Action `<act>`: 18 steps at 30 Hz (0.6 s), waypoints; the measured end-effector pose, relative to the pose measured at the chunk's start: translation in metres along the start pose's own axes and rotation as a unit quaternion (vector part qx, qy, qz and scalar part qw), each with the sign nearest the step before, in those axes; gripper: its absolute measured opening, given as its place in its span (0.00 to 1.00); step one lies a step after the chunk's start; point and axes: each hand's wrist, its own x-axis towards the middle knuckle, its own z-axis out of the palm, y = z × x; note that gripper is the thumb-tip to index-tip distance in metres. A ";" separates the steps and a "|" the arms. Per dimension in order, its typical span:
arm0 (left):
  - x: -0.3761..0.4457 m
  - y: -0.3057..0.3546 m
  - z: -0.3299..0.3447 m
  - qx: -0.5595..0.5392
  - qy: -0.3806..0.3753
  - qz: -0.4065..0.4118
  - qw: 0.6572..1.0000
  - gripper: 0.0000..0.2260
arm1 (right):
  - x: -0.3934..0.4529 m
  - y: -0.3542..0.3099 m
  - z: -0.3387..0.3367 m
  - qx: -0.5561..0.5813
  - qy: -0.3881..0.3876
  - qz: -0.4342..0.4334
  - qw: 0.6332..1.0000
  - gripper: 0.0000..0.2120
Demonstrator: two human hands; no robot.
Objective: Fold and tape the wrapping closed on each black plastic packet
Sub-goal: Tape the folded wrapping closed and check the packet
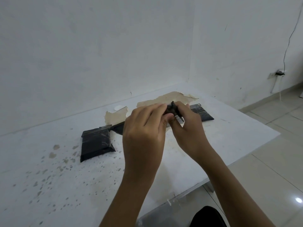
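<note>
Three black plastic packets show no readable writing: one (96, 143) lies flat at left on the white table (229, 136), another (200, 113) at right, and the third packet (118, 127), mostly hidden, has its bunched wrapping pinched between the left hand (144, 128) and the right hand (186, 126), which also grips a clear tape strip (179, 120).

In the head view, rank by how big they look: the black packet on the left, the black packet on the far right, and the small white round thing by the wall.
1. Left packet, though it lies nearer the camera.
2. Right packet, partly hidden by the right hand.
3. White round thing, smallest.
</note>
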 end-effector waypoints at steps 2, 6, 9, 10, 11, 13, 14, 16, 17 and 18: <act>0.002 0.002 0.000 -0.011 -0.003 -0.004 1.000 0.11 | -0.001 0.001 0.000 0.001 0.008 -0.002 1.000 0.17; 0.007 0.003 -0.001 -0.031 -0.020 -0.009 0.999 0.08 | -0.001 0.004 -0.001 0.006 0.028 -0.004 1.000 0.16; 0.011 0.004 0.001 -0.050 -0.044 -0.012 0.998 0.08 | -0.001 0.008 -0.002 0.006 0.045 -0.007 0.999 0.21; 0.012 0.004 0.001 -0.052 -0.053 -0.013 0.997 0.08 | 0.000 0.010 -0.003 0.004 0.048 -0.012 0.999 0.21; 0.012 0.005 0.002 -0.049 -0.060 -0.011 0.997 0.08 | -0.001 0.013 -0.003 0.001 0.048 -0.018 0.999 0.19; 0.012 0.006 0.002 -0.040 -0.065 -0.005 0.997 0.08 | -0.001 0.017 -0.003 -0.006 0.046 -0.025 0.999 0.13; 0.012 0.007 0.002 -0.039 -0.064 -0.004 0.997 0.09 | -0.001 0.019 -0.003 -0.011 0.046 -0.029 0.998 0.11; 0.011 0.008 0.001 -0.042 -0.062 -0.005 0.997 0.08 | 0.000 0.021 -0.003 -0.016 0.055 -0.037 0.998 0.09; 0.011 0.008 0.002 -0.047 -0.067 -0.004 0.997 0.08 | -0.001 0.022 -0.004 -0.013 0.060 -0.042 0.997 0.09; 0.012 0.007 0.001 -0.055 -0.081 -0.005 0.995 0.10 | -0.002 0.022 -0.004 -0.004 0.063 -0.046 0.997 0.09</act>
